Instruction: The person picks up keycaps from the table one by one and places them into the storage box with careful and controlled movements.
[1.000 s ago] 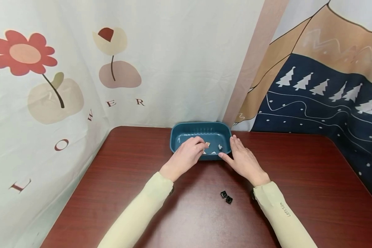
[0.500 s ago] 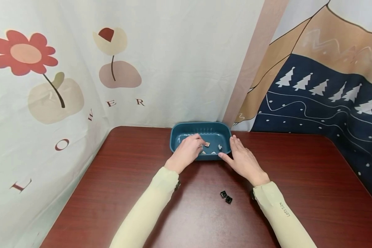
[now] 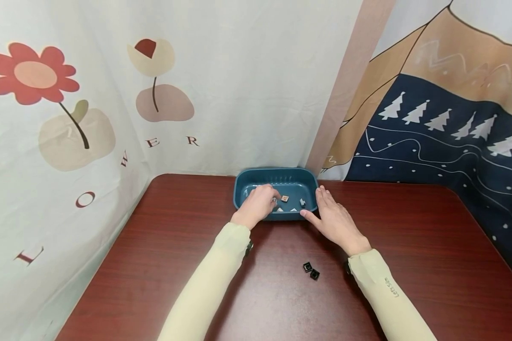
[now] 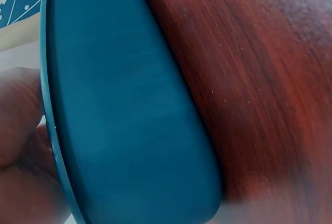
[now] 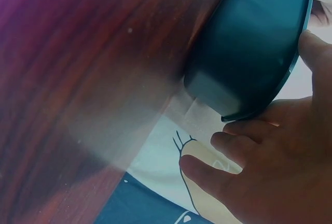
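Observation:
A blue plastic tray point(image 3: 311, 177) stands at the table's back edge. My left hand point(image 3: 258, 203) reaches over its near rim, fingers bent down inside. A small pale piece point(image 3: 274, 201) shows at the fingertips; whether they pinch it or only touch it cannot be made out. Beside that hand lie a tan square piece point(image 3: 285, 199), a small grey-white piece point(image 3: 302, 202) and a white piece point(image 3: 293, 210). My right hand point(image 3: 336, 220) rests against the tray's right end with fingers extended, its thumb at the near rim. The left wrist view shows the tray's outer wall point(image 4: 119, 89).
Two small black square pieces point(image 3: 311, 271), hollow like keycaps, lie on the reddish-brown wooden table point(image 3: 187, 227) in front of the tray. A printed cloth curtain point(image 3: 247, 94) hangs directly behind the table, with a dark blue tree-patterned part point(image 3: 435, 147) at the right.
My left hand has shifted a little leftward inside the tray, uncovering more of the tan piece. The pale piece at its fingertips appears to have shifted slightly left. My right hand has stayed put.

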The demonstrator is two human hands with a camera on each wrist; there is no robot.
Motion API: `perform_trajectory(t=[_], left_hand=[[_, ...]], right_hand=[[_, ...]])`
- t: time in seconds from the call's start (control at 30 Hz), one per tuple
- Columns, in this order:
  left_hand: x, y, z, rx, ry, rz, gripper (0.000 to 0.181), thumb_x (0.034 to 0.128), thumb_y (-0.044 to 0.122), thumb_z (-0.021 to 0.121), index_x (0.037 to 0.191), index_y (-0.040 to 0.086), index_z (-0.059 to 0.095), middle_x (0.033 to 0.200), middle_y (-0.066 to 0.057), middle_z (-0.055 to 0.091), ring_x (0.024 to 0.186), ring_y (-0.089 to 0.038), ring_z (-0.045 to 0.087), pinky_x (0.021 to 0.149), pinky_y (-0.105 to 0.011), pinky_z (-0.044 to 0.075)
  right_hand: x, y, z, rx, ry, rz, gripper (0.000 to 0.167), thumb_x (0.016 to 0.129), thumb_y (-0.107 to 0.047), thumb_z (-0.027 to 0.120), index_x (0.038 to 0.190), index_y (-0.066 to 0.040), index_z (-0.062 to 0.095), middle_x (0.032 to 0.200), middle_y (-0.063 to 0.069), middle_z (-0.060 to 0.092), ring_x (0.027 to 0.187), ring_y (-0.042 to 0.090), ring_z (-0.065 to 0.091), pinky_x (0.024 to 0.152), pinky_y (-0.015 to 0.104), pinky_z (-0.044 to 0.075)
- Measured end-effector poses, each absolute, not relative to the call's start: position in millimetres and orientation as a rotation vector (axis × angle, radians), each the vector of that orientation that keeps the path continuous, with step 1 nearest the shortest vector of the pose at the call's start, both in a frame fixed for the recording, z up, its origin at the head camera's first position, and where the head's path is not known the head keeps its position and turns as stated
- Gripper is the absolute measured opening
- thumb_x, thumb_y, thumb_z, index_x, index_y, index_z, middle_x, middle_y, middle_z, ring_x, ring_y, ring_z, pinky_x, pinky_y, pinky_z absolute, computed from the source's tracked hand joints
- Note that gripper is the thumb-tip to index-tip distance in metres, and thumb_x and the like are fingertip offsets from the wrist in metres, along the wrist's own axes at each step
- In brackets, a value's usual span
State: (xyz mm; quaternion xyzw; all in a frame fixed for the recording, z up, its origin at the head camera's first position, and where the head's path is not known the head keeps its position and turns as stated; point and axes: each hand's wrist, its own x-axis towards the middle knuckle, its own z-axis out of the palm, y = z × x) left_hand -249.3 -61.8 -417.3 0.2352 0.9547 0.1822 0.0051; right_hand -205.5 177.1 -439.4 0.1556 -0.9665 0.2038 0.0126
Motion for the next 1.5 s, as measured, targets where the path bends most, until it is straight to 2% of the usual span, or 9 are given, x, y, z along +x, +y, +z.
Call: perform_trajectory(t=[0.2,0.53,0.7,0.9,1.07,1.2,1.5], left_hand=[[-252,-60,-417,0.71,2.971,0.536,0.023,0.0981,0.005,0.07,0.119,0.009,0.079,0.117,-0.008,0.07,0.113,-0.024,0.066,0.095,-0.038,0.055],[-244,-72,-415,0.784,3.12,0.41,0.029,0.1001,0.023,0.072,0.127,0.012,0.075,0.124,-0.007,0.068,0.109,-0.023,0.068,0.092,-0.041,0.056],[-238,-90,-411,0.812,3.211,0.432,0.032,0.1015,0.028,0.069,0.129,0.014,0.074,0.129,-0.007,0.066,0.113,-0.026,0.065,0.094,-0.045,0.054],[-228,-109,-407,0.776,3.28,0.595,0.051,0.1008,0.037,0.068,0.145,0.011,0.061,0.145,-0.012,0.055,0.132,-0.032,0.052,0.109,-0.054,0.042],[-220,-121,-414,0.631,3.236,0.676,0.079,0.0995,0.054,0.062,0.16,0.008,0.038,0.165,-0.015,0.032,0.152,-0.037,0.028,0.119,-0.062,0.026],[-215,-128,-421,0.491,3.184,0.681,0.094,0.0973,0.067,0.055,0.165,0.008,0.024,0.171,-0.014,0.016,0.157,-0.039,0.013,0.119,-0.069,0.018],[-210,-139,-433,0.356,3.124,0.624,0.1,0.0962,0.071,0.052,0.167,0.008,0.018,0.173,-0.015,0.009,0.157,-0.043,0.01,0.117,-0.072,0.015]], right_hand=[[-206,177,-439,0.481,-3.03,0.644,0.095,0.103,-0.058,0.054,0.159,0.012,0.022,0.167,0.028,0.02,0.154,0.043,0.023,0.118,0.06,0.03],[-206,178,-439,0.489,-3.022,0.641,0.095,0.103,-0.059,0.053,0.159,0.012,0.022,0.166,0.028,0.02,0.153,0.044,0.024,0.118,0.06,0.03],[-206,178,-439,0.487,-3.034,0.643,0.095,0.104,-0.06,0.051,0.16,0.011,0.021,0.167,0.028,0.019,0.154,0.044,0.022,0.119,0.059,0.028],[-206,179,-439,0.483,-3.039,0.645,0.096,0.103,-0.06,0.051,0.159,0.011,0.021,0.167,0.028,0.019,0.154,0.044,0.022,0.119,0.06,0.027],[-205,179,-439,0.492,-3.034,0.639,0.095,0.104,-0.06,0.051,0.159,0.012,0.021,0.167,0.029,0.019,0.154,0.044,0.022,0.119,0.06,0.028],[-205,178,-438,0.487,-3.037,0.645,0.096,0.104,-0.06,0.051,0.159,0.012,0.021,0.167,0.028,0.019,0.154,0.044,0.022,0.119,0.06,0.028],[-204,178,-438,0.49,-3.037,0.652,0.096,0.104,-0.061,0.05,0.159,0.012,0.02,0.167,0.029,0.018,0.154,0.045,0.021,0.119,0.06,0.028]])
